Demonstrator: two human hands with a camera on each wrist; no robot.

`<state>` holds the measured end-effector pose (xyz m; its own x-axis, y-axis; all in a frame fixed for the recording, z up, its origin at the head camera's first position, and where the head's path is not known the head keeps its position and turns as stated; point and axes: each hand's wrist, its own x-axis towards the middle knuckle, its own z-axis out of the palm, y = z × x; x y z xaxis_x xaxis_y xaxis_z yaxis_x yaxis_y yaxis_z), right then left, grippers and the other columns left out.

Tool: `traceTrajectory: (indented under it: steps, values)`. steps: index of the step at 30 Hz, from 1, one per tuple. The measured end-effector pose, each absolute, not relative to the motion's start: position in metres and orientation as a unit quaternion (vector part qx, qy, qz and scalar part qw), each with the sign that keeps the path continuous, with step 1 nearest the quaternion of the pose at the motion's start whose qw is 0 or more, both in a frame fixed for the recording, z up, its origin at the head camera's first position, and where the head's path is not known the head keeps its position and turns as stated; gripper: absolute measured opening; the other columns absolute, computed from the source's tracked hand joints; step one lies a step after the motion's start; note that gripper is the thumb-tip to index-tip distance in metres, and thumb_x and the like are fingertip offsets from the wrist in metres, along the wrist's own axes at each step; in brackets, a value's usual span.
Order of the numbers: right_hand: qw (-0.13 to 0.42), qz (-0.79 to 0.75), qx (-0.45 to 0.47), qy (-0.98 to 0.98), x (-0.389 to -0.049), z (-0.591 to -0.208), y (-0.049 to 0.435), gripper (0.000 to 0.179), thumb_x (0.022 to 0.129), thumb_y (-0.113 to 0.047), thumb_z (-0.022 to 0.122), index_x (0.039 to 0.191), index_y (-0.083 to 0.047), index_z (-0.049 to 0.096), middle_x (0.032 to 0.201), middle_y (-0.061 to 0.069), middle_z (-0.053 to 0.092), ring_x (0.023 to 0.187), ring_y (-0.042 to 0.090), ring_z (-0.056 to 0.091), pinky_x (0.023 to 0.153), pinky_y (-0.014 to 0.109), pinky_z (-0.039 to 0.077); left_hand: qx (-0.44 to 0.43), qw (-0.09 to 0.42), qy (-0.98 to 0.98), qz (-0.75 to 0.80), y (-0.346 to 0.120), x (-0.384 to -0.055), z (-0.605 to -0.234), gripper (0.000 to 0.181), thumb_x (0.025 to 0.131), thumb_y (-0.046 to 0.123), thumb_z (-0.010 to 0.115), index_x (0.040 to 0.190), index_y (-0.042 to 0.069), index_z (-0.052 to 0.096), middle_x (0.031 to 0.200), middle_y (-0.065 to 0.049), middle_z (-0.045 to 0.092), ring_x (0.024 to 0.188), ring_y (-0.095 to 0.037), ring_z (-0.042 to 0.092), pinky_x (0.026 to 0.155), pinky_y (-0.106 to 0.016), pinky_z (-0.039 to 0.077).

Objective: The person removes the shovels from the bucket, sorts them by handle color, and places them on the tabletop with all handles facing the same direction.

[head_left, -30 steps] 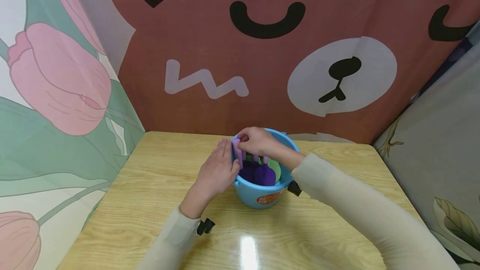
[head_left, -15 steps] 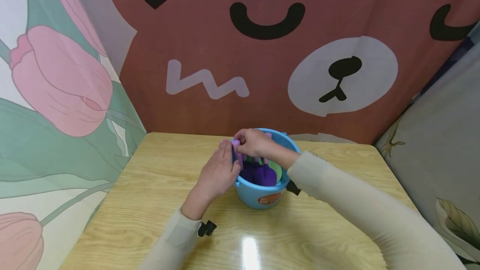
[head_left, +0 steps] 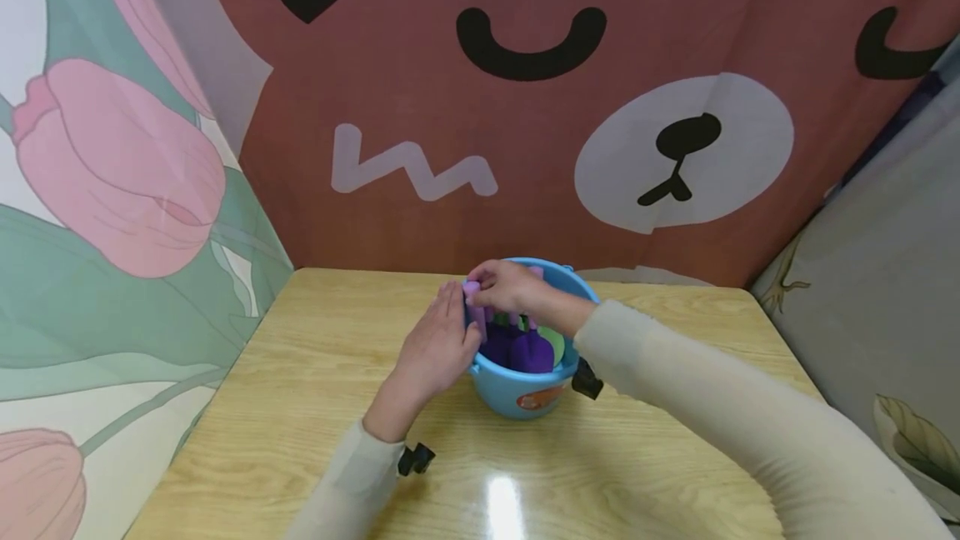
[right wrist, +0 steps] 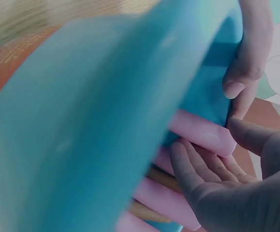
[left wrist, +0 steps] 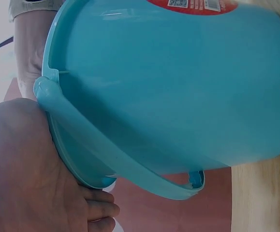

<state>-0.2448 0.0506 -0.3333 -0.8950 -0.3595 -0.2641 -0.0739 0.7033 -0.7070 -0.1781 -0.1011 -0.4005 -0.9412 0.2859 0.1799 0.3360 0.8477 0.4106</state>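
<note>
A light blue toy bucket [head_left: 497, 392] stands upright on the table. Its left rim is under my left hand [head_left: 437, 342], whose fingers lie straight along the outside while the thumb reaches over the edge. My right hand [head_left: 510, 284] is over the bucket's opening and pinches a pink-purple handle [right wrist: 205, 134] near its top end; what the handle belongs to is hidden. Inside the bucket sit dark purple scoop-like pieces [head_left: 534, 352] and a light green piece [head_left: 555, 342]. More pink handles [right wrist: 164, 200] lie beside my right fingers in the right wrist view.
The bucket's blue carrying handle [left wrist: 115, 153] hangs down on its outer side in the left wrist view. The wooden table [head_left: 345, 357] meets a brown bear-print cloth [head_left: 405, 232] at its back edge. Flower-print cloth [head_left: 120, 165] borders the left side.
Both hands keep nearly the same place at the bucket. My right hand has shifted very slightly, still pinching the pink-purple handle.
</note>
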Motion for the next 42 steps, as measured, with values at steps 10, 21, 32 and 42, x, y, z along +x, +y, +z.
traceTrajectory:
  steps: [10,21,32,42]
  values:
    - [0.178,-0.353,-0.121,0.911,-0.243,-0.335,0.051,0.034,0.096,-0.026,0.07,0.127,-0.016,0.064,0.125,0.006,0.069,0.106,0.021,0.066,0.096,0.043,0.054,-0.159,0.048,-0.96,-0.224,-0.102,-0.175,-0.401,0.069,0.106,0.033,0.038,0.158,-0.007,0.017,0.165,-0.025,0.017,0.155,-0.033,0.014,0.126,-0.042,0.016]
    - [0.224,-0.341,-0.118,0.905,-0.245,-0.332,0.063,0.03,0.096,-0.035,0.07,0.125,-0.028,0.067,0.108,0.005,0.073,0.087,0.039,0.068,0.045,0.032,0.05,-0.163,0.052,-0.961,-0.217,-0.101,-0.176,-0.4,0.068,0.106,0.033,0.034,0.157,-0.009,0.019,0.165,-0.025,0.018,0.155,-0.033,0.016,0.126,-0.041,0.018]
    - [0.254,-0.347,-0.164,0.888,-0.246,-0.329,0.073,0.031,0.098,-0.032,0.067,0.128,-0.023,0.065,0.11,0.009,0.071,0.082,0.032,0.066,0.048,0.03,0.05,-0.16,0.046,-0.963,-0.211,-0.101,-0.177,-0.4,0.069,0.106,0.035,0.033,0.157,-0.009,0.018,0.166,-0.024,0.018,0.155,-0.032,0.015,0.126,-0.04,0.018]
    - [0.277,-0.362,-0.206,0.866,-0.245,-0.328,0.083,0.031,0.1,-0.029,0.065,0.13,-0.025,0.065,0.109,0.005,0.069,0.078,0.022,0.061,0.047,0.034,0.055,-0.157,0.041,-0.964,-0.212,-0.1,-0.177,-0.399,0.07,0.105,0.036,0.032,0.157,-0.009,0.017,0.166,-0.024,0.017,0.155,-0.032,0.015,0.126,-0.04,0.017]
